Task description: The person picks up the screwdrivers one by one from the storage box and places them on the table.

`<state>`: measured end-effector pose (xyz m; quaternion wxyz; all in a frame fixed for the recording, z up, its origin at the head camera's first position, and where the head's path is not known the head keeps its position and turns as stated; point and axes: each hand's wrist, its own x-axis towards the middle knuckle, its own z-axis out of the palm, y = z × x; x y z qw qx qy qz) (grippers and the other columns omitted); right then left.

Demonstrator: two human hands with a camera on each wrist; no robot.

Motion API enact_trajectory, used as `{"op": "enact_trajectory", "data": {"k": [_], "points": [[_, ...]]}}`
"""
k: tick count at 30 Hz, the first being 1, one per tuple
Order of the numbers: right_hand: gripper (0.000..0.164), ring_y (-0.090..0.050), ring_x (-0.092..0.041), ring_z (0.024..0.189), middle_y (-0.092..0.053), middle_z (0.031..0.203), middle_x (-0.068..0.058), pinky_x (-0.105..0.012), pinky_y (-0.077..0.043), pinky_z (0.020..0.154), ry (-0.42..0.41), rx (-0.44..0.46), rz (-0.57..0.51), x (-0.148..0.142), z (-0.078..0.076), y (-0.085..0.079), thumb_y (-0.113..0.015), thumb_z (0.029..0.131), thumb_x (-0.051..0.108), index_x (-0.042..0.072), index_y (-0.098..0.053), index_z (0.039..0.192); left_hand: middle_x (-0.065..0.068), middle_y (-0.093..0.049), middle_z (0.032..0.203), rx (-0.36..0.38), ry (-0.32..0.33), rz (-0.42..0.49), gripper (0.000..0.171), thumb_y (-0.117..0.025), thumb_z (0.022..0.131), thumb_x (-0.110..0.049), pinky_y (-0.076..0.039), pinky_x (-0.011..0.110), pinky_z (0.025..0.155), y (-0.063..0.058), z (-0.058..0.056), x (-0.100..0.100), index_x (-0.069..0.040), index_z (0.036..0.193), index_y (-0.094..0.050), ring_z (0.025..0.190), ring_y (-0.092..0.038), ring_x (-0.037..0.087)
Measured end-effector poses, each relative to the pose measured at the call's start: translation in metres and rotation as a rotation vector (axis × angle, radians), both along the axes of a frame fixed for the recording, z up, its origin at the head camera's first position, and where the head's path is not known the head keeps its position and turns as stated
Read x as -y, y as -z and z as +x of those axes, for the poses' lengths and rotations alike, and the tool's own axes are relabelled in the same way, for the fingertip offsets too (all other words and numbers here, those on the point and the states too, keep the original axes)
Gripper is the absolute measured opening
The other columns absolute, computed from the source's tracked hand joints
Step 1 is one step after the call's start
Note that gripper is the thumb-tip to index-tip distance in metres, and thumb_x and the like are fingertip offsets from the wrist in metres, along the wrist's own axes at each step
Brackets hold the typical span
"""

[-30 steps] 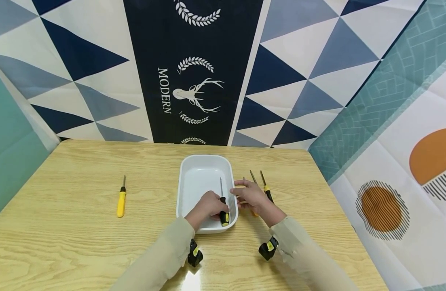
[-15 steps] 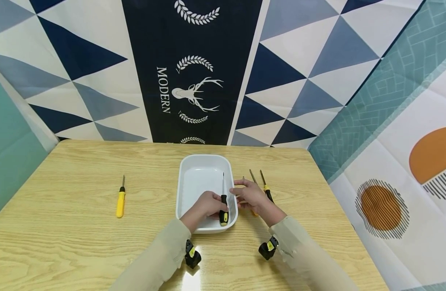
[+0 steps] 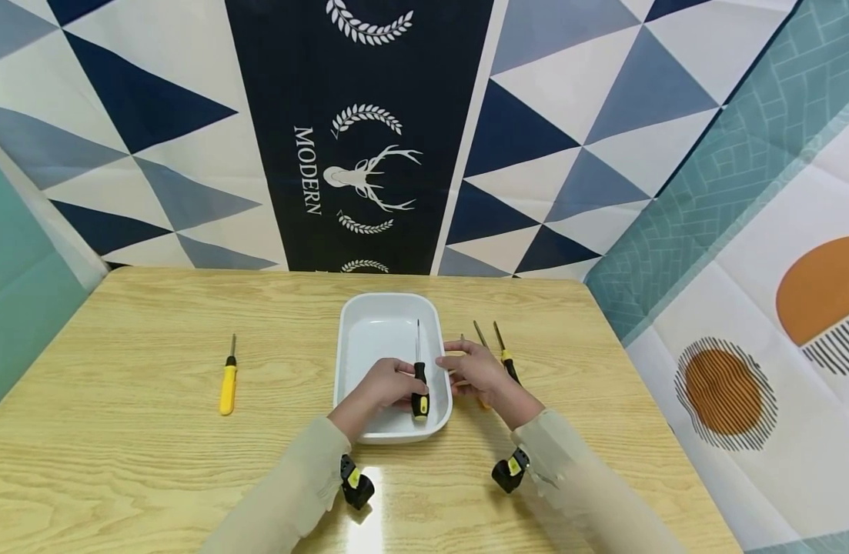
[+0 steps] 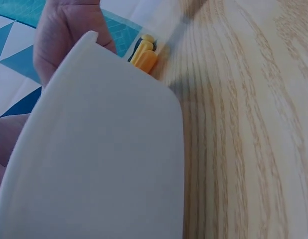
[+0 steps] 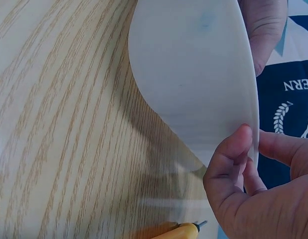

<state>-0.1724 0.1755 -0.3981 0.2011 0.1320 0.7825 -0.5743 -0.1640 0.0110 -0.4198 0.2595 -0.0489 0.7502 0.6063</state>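
Observation:
A white rectangular tray [image 3: 345, 327] sits on the wooden table, its outer wall filling much of both wrist views. Over its inside, my left hand [image 3: 384, 385] holds a screwdriver [image 3: 420, 391] with a black handle, a yellow mark near the butt and a thin shaft aimed at the far end. Part of that grip is hidden behind the handle. At the tray's right side, my right hand [image 3: 481, 375] pinches the rim between thumb and fingers. In the right wrist view the thumb side and fingers of this hand [image 5: 258, 186] lie on opposite faces of the wall [image 5: 194, 74].
Far to the left lies a yellow-handled screwdriver [image 3: 228, 386]. Several more screwdrivers lie right of the tray, one with a black and yellow handle [image 3: 510, 366], partly hidden by my right hand. Patterned cloth [image 3: 369, 154] hangs behind the table's back edge [image 3: 313, 272].
My left hand has shifted slightly left and up with the screwdriver, whose shaft now points nearly straight away. The right hand keeps its hold on the tray's rim.

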Motion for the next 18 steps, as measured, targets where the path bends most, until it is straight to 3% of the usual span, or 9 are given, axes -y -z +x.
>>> {"op": "enact_trajectory", "data": {"k": [9,18], "points": [[0.04,-0.055,-0.011,0.056,-0.061,0.075,-0.004,-0.022,-0.047,0.05,0.008,-0.003,0.001,0.0004,0.0001,0.0002,-0.06,0.09,0.017,0.011,-0.05,0.129,0.018,-0.065,0.099,0.022,-0.029,0.079,0.044,-0.07,0.077,-0.006,-0.058,0.03,0.069,-0.0026,-0.0012,0.0055,0.005,0.116,-0.053,0.073,-0.065,0.015],[0.04,-0.055,-0.011,0.056,-0.061,0.076,-0.004,-0.022,-0.048,0.05,0.01,0.001,0.01,0.0004,0.0005,0.0013,-0.06,0.09,0.016,0.011,-0.05,0.128,0.017,-0.066,0.101,0.019,-0.03,0.091,0.045,-0.07,0.079,-0.008,-0.058,0.03,0.07,-0.0055,-0.0001,0.0094,0.004,0.119,-0.053,0.076,-0.066,0.015]]}}
